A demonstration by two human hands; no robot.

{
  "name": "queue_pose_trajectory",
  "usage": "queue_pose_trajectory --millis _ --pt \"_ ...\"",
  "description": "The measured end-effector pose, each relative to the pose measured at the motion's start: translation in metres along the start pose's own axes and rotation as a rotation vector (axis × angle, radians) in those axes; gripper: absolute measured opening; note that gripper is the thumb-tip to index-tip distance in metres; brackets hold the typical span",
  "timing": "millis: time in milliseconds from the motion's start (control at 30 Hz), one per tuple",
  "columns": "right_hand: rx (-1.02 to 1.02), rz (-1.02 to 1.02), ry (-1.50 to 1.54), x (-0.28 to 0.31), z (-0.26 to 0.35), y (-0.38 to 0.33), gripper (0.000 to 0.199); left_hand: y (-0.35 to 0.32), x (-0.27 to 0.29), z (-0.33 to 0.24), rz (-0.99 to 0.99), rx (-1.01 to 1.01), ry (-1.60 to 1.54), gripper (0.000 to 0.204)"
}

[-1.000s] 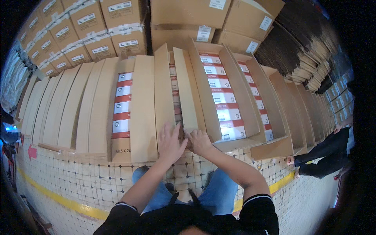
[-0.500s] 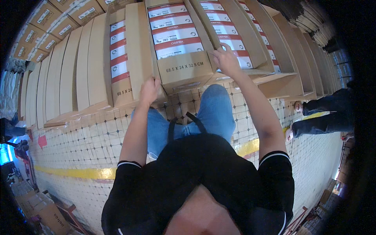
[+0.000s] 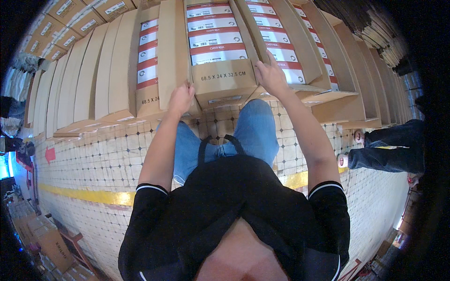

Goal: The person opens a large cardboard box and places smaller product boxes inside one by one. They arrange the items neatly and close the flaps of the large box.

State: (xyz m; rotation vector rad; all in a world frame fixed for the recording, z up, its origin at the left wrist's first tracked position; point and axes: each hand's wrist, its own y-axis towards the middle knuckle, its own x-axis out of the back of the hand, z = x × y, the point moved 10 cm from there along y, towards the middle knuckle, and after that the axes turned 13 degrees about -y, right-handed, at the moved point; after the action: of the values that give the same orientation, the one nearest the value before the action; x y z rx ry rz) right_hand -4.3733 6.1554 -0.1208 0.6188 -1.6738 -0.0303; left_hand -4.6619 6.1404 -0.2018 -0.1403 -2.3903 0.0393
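In front of me stands an open cardboard carton (image 3: 222,83) with a row of white and red shoe boxes (image 3: 215,40) inside. Its long side flaps stand up. At the near left corner, my left hand (image 3: 181,99) is closed with curled fingers on the edge of the left flap (image 3: 172,51). Across the carton, my right hand (image 3: 272,77) pinches the right flap (image 3: 251,35) near its front corner, one finger pointing up along it. Part of the fingers of both hands is hidden by the cardboard.
More open cartons with shoe boxes (image 3: 148,56) flank this one on both sides. Sealed cartons (image 3: 63,21) are stacked at the far left. A tiled floor (image 3: 93,159) with a yellow line (image 3: 84,193) lies behind me. Another person's legs (image 3: 386,145) are at the right.
The view has shifted slightly, so the cartons sit a little further right. Both hands stay at the carton's flaps; my right index finger is now straighter and points up.
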Motion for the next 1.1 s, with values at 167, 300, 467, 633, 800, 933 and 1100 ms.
queue_pose_trajectory --millis 167,300,467,633,800,933,1100 --pt "0.02 -0.057 0.046 0.001 0.001 -0.002 0.028 -0.004 0.002 -0.019 -0.013 -0.056 0.041 0.045" --pt "-0.029 0.032 -0.071 -0.001 0.01 -0.002 0.032 0.006 -0.002 -0.022 0.017 -0.108 0.3 0.052" --pt "0.022 -0.119 0.011 0.028 0.058 -0.003 0.04 0.021 -0.007 -0.011 -0.044 -0.275 0.318 0.068" --pt "0.114 0.068 0.255 -0.011 0.112 0.009 0.045 0.025 -0.021 0.012 -0.002 -0.354 0.434 0.084" --pt "-0.115 0.212 0.287 -0.093 0.106 0.052 0.05 0.03 -0.023 0.025 0.024 -0.313 0.305 0.088" --pt "-0.168 0.425 0.274 -0.127 0.093 0.072 0.05 0.032 -0.023 0.026 0.027 -0.332 0.289 0.099" --pt "-0.031 0.177 0.215 -0.035 0.083 0.072 0.039 0.033 -0.015 0.029 -0.008 -0.344 0.148 0.107"
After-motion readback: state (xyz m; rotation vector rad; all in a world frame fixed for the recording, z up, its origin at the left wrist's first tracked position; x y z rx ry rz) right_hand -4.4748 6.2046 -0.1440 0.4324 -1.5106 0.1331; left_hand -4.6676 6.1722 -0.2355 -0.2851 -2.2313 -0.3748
